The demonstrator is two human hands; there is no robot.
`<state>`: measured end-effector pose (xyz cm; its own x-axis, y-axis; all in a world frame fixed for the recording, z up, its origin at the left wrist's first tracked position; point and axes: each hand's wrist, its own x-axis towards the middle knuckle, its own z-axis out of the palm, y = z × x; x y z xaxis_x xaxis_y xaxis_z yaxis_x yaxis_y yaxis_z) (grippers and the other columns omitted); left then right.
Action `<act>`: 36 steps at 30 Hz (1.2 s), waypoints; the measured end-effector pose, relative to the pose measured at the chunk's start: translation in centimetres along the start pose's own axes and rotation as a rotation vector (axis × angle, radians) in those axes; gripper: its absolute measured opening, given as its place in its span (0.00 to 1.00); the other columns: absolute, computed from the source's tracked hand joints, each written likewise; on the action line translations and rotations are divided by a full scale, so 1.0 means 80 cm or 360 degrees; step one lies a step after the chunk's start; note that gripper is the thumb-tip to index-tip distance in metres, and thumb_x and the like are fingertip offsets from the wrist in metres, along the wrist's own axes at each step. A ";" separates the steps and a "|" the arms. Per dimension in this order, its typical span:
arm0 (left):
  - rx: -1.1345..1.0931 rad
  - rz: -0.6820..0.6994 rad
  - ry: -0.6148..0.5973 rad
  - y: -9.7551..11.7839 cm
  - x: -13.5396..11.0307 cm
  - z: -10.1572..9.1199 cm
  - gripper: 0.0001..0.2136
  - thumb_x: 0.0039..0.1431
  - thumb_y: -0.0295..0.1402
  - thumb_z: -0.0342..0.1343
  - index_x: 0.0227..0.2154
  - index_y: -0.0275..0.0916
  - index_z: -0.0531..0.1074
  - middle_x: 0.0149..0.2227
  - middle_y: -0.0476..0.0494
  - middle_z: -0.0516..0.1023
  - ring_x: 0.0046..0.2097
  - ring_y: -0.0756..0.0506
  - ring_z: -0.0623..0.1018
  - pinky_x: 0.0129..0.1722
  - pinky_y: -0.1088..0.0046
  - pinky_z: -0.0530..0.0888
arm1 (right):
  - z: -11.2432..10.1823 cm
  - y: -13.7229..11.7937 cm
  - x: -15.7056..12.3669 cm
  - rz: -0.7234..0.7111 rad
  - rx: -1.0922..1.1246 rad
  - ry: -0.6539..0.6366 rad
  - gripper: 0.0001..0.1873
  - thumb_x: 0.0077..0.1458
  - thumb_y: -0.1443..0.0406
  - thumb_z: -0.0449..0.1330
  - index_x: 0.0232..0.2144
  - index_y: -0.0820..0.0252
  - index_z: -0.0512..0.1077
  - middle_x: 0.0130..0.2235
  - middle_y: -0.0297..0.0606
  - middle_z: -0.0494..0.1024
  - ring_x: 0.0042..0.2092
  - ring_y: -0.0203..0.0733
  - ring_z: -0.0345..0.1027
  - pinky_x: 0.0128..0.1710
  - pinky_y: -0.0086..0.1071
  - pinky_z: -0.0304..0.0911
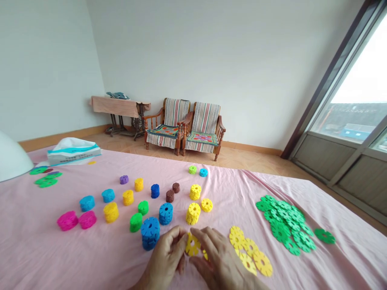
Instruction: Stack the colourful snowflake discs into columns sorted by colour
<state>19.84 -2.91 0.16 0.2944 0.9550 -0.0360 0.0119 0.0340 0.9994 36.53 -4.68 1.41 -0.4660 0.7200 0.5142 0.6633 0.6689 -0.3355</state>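
We hold our left hand and right hand close together at the near edge of the view, both in a narrow pinch. Between them, our fingertips grip a yellow flower-shaped plastic disc, which sits tilted just above a pink bedsheet. A sliver of another yellow piece shows beside our right hand, partly hidden by the fingers.

Just left of our left hand stands a blue stack of flower-shaped discs, almost touching it. Just far of our hands is a yellow stack of discs, and to the right lie loose yellow discs. Further right we see a heap of green flat discs, with one lone green disc beside it.

Across the sheet to the left and far side, short stacks stand apart in magenta, blue, green, yellow and brown. Beyond the bed are two wooden armchairs with striped covers.
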 end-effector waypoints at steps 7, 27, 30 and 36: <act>-0.0026 -0.0040 -0.0043 0.005 -0.001 0.002 0.19 0.54 0.51 0.52 0.26 0.37 0.63 0.17 0.57 0.62 0.14 0.58 0.58 0.13 0.83 0.55 | 0.013 -0.003 -0.001 0.0185 0.0197 -0.0045 0.23 0.50 0.67 0.58 0.50 0.55 0.61 0.34 0.40 0.72 0.34 0.43 0.69 0.33 0.35 0.68; 0.0073 -0.0062 -0.0114 -0.007 -0.005 0.001 0.22 0.53 0.54 0.48 0.28 0.36 0.64 0.22 0.51 0.70 0.15 0.57 0.63 0.11 0.84 0.55 | 0.030 0.138 0.057 0.0896 0.0410 0.0207 0.13 0.42 0.63 0.61 0.34 0.58 0.73 0.38 0.39 0.72 0.36 0.41 0.68 0.34 0.34 0.65; 0.0079 -0.0058 -0.0121 -0.005 -0.005 0.001 0.21 0.54 0.53 0.49 0.28 0.36 0.64 0.22 0.51 0.69 0.15 0.57 0.63 0.12 0.83 0.55 | 0.030 0.137 0.055 0.0878 0.0404 0.0206 0.14 0.42 0.63 0.60 0.35 0.58 0.72 0.38 0.39 0.72 0.36 0.41 0.68 0.34 0.34 0.65; 0.0122 -0.0041 -0.0144 -0.006 -0.004 0.000 0.20 0.55 0.51 0.47 0.29 0.36 0.63 0.22 0.51 0.69 0.15 0.57 0.63 0.12 0.83 0.55 | 0.031 0.136 0.055 0.0873 0.0370 0.0195 0.16 0.43 0.63 0.60 0.37 0.59 0.71 0.40 0.40 0.71 0.37 0.41 0.69 0.35 0.34 0.65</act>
<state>19.77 -3.25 -0.32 0.3780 0.9235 -0.0651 0.0926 0.0322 0.9952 40.24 6.23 -1.90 -0.0125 0.9538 0.3002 0.6362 0.2392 -0.7335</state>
